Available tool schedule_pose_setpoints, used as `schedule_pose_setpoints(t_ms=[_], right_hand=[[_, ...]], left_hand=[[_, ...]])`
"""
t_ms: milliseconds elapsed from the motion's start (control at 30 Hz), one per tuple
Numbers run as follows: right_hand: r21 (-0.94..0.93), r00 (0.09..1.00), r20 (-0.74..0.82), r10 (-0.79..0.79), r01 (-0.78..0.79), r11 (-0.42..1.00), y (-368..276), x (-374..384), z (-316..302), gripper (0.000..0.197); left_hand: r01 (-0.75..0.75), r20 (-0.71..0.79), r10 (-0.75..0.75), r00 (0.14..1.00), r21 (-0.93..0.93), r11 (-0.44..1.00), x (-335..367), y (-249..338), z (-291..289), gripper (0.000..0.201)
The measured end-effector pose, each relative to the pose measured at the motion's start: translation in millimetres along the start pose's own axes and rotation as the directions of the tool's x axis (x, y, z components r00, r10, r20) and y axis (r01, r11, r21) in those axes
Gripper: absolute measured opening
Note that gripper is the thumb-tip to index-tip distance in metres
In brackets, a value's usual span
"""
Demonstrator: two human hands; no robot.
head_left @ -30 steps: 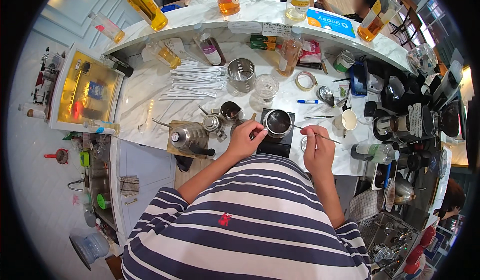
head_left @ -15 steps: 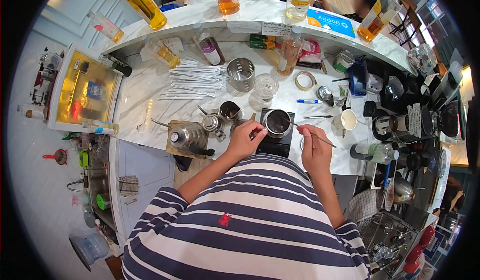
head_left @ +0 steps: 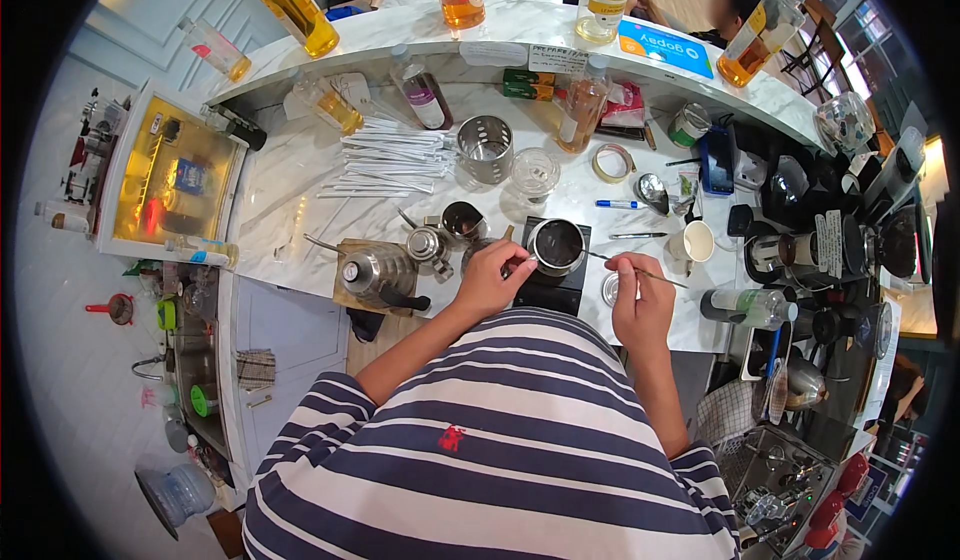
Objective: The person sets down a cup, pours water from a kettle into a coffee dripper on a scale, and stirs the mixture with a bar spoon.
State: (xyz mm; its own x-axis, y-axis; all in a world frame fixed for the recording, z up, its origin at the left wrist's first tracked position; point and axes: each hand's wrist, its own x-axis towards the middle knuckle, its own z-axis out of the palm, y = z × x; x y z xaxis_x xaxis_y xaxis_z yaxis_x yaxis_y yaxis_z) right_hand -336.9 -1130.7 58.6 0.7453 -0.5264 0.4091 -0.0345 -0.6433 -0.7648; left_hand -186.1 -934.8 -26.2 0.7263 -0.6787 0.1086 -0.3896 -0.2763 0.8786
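A round metal cup with dark contents rests on a black scale near the counter's front edge. The thumb and fingers of my left hand pinch it at its left side; whether they grip a handle or the rim is hidden. Slanting across my right hand is a thin metal stirring stick, held between thumb and fingers, its inner tip close to the cup's right rim. Partly behind my right hand lies a small round clear dish.
Left of me stand a gooseneck kettle on a wooden board and a small steel pot. Beyond are white straws, a perforated steel canister and a glass jar. A paper cup and a bottle stand at right.
My right hand has shifted a little to the right, drawing the stick's tip from over the cup toward its right rim. My left hand keeps its hold on the cup.
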Motion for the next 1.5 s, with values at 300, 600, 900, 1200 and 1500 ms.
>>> schedule_pose_setpoints(t_ms=[300,600,900,1200,1500], right_hand=[[-0.019,1.000,-0.002,-0.014,0.014,1.000,4.3,-2.4,-0.9,0.009],[-0.017,0.997,0.009,-0.077,0.077,0.997,-1.6,0.8,1.4,0.006],[0.029,0.998,0.013,-0.061,0.060,0.998,0.8,-1.6,2.7,0.007],[0.003,0.996,0.030,-0.084,0.084,0.996,3.7,0.5,1.2,0.011],[0.000,0.996,0.046,-0.075,0.075,0.997,3.5,0.3,3.1,0.011]], left_hand=[[0.005,0.013,-0.005,1.000,0.003,1.000,1.0,2.8,-1.6,0.019],[-0.026,-0.009,0.026,1.000,0.015,1.000,0.1,2.2,-1.9,0.020],[0.013,-0.002,-0.013,1.000,0.003,1.000,-0.2,3.0,-1.8,0.019],[0.013,0.000,-0.013,1.000,0.002,1.000,0.7,0.8,-1.3,0.019],[0.026,0.004,-0.026,1.000,-0.004,1.000,1.2,-0.1,-2.0,0.019]])
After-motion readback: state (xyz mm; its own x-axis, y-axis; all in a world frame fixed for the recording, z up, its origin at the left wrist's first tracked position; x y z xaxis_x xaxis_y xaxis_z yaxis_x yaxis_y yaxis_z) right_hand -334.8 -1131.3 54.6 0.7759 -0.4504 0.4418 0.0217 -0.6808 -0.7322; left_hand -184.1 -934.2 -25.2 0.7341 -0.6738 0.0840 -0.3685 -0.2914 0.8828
